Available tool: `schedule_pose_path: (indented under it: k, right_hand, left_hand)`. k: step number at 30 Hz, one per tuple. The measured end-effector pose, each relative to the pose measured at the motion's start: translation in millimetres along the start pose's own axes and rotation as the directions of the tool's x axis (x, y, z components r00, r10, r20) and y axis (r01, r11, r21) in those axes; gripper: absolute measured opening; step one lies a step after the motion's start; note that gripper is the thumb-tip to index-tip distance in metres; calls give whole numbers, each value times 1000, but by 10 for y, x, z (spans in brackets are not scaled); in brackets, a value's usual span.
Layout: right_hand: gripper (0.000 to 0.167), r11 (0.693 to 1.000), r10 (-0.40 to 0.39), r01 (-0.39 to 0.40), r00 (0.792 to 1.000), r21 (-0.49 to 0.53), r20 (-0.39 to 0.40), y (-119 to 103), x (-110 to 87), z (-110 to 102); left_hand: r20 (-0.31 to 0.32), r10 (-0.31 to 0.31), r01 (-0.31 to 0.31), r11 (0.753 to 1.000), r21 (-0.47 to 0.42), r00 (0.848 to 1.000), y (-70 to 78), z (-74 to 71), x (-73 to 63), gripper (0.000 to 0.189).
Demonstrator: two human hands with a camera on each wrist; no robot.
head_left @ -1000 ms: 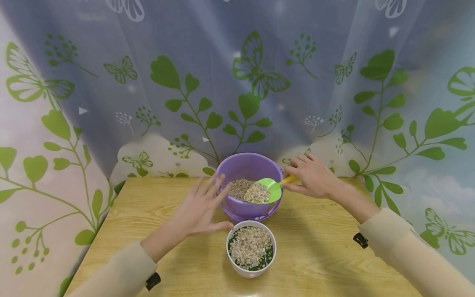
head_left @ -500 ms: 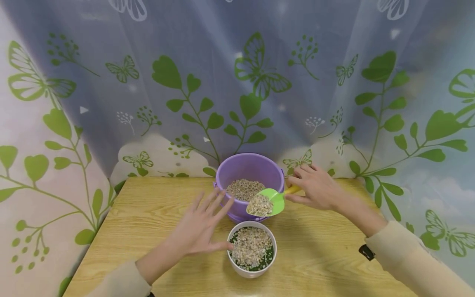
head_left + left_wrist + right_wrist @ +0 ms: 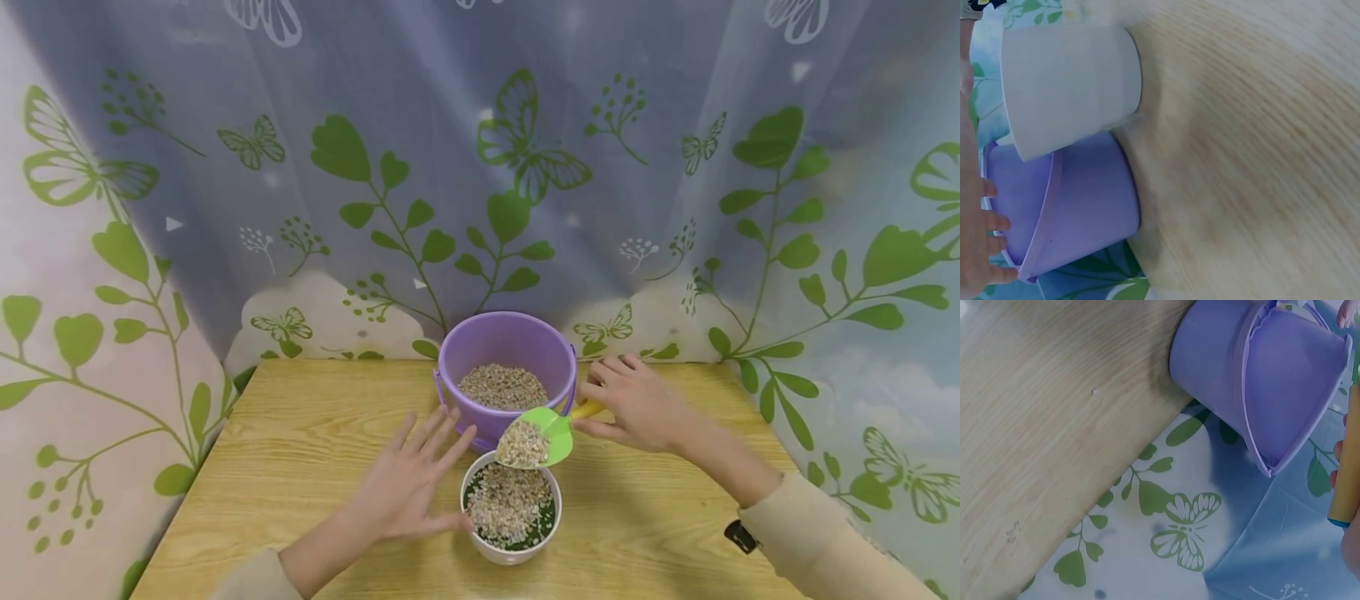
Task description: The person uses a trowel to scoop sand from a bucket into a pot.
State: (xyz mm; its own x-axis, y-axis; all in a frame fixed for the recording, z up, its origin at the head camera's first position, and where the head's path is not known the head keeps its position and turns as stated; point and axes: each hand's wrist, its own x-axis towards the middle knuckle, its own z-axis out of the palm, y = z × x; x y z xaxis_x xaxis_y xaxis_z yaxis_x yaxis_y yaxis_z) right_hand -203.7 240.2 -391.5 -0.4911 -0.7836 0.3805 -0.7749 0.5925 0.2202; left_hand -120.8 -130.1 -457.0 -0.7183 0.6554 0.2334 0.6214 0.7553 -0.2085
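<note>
My right hand [image 3: 637, 406] grips the yellow handle of a small green scoop [image 3: 557, 435], which carries a heap of pale, coarse grit [image 3: 522, 443]. The scoop hangs over the far rim of a white pot [image 3: 510, 556]. Inside the pot, similar grit lies over something dark green. My left hand [image 3: 405, 483] is spread with straight fingers just left of the pot, its thumb at the rim; whether it touches is unclear. Behind the pot stands a purple bucket [image 3: 506, 333] part filled with brownish grit [image 3: 502, 387]. In the right wrist view the yellow handle [image 3: 1349, 456] shows at the right edge.
Everything stands on a wooden table [image 3: 315, 433]. A patterned curtain [image 3: 420, 167] with green leaves and butterflies hangs right behind the table's back edge and along both sides. The bucket's handle [image 3: 573, 392] hangs down its side.
The loaded scoop in my right hand has come out of the bucket and toward me, now above the pot's far edge. My left hand has moved slightly nearer, beside the pot.
</note>
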Motion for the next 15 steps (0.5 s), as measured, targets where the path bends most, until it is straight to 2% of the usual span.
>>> schedule_pose_path:
  k: [6, 11, 15]
  right_hand:
    - [41, 1000, -22, 22, 999, -5, -46, -53, -64, 73]
    - [32, 999, -38, 38, 997, 6, -68, -73, -108, 130]
    - [33, 999, -47, 48, 995, 11, -85, -85, -135, 187]
  left_hand:
    - [28, 6, -5, 1000, -21, 1000, 79, 85, -12, 110]
    - [28, 23, -22, 999, -23, 999, 145, 142, -9, 108]
    - [19, 29, -28, 999, -25, 999, 178, 175, 8, 108]
